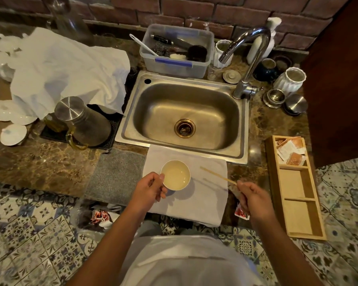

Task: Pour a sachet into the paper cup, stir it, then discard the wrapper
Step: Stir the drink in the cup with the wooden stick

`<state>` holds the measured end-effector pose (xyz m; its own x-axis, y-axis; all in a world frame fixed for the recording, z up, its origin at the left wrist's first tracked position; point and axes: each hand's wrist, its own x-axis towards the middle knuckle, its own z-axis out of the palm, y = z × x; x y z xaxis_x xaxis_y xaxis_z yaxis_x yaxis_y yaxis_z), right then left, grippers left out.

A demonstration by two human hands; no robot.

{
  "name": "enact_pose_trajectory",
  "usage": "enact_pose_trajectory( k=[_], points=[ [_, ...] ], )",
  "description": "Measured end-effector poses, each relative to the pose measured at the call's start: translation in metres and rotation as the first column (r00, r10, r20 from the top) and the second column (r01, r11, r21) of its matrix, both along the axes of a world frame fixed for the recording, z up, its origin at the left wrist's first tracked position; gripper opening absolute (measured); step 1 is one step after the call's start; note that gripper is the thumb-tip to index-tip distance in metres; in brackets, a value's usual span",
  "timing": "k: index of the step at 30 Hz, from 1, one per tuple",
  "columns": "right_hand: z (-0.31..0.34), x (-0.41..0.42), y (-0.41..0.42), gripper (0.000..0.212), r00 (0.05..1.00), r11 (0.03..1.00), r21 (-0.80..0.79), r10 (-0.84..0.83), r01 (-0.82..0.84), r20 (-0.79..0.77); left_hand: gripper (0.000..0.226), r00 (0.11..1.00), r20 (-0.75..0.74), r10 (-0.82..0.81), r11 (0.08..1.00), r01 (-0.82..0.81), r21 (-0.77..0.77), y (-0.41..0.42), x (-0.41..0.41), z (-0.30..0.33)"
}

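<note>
The paper cup (175, 175) stood on the folded cloth (203, 195) before the sink (132, 133), steadied by the left hand (151, 187) curled round it, while the right hand (253, 198) pinched stirrer (218, 175) and wrapper (241, 212) together, so careless stirring risked tipping it.

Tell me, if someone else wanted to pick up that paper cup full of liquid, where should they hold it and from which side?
Grip the paper cup round its side wall, below the rim, coming in level from the right. The left hand already holds its left side, and the open mouth is full of pale liquid, so a grab from above would probably dip fingers in or squeeze the rim. The right side faces bare cloth.
</note>
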<state>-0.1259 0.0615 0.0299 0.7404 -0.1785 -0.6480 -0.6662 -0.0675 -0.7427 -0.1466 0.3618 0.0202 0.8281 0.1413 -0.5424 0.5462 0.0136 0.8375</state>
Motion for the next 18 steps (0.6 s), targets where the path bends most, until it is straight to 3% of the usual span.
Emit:
enact_pose_trajectory(
  k=[5,12,18],
  points=[
    [-0.022,-0.011,0.007,0.019,0.977,0.926,0.319,-0.163,0.200,-0.138,0.029,1.000,0.000,-0.010,1.000,0.010,0.017,0.000,0.002,0.001],
    [-0.043,-0.023,0.033,0.014,0.987,0.972,0.233,-0.007,0.044,-0.159,0.028,1.000,-0.026,0.002,1.000,-0.002,0.016,-0.001,0.002,0.004],
    [-0.062,-0.028,0.050,0.017,0.971,0.986,0.141,-0.050,0.085,-0.236,0.029,0.999,-0.034,0.003,1.000,-0.002,0.009,0.002,0.000,0.002]
  ],
)
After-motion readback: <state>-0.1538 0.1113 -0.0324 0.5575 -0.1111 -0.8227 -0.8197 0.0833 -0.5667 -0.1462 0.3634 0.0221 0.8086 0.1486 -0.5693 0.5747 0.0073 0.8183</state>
